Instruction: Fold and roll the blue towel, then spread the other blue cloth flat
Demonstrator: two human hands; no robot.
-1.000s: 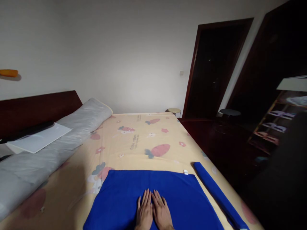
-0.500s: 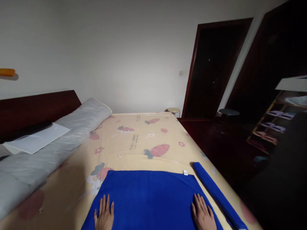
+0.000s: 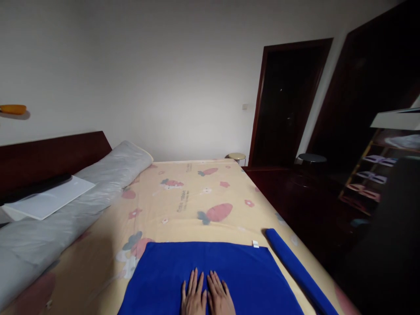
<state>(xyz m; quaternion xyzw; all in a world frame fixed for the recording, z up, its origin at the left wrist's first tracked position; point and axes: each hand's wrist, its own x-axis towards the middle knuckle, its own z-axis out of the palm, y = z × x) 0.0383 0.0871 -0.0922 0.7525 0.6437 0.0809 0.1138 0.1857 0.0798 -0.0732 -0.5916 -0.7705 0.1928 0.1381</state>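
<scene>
A blue cloth (image 3: 164, 267) with a small white tag (image 3: 255, 244) at its far right corner lies spread flat on the bed. My left hand (image 3: 193, 297) rests palm down near the middle of the cloth, fingers stretched out. Close beside it, my right hand (image 3: 220, 296) also lies flat, thumbs almost touching. Along the cloth's right side runs a long, narrow rolled or folded blue cloth (image 3: 297, 269). The near edge of the spread cloth is out of view.
The bed has a yellow patterned sheet (image 3: 183, 205). On the left lie a rolled grey quilt (image 3: 108, 175) and a white flat object (image 3: 52, 199) near the dark headboard (image 3: 59, 151). Two stools (image 3: 236, 156), a door (image 3: 292, 105) and a shoe rack (image 3: 364, 175) stand beyond.
Both hands have slid inward over the blue cloth, from its left and right sides to side by side at the middle. The view has tilted up slightly.
</scene>
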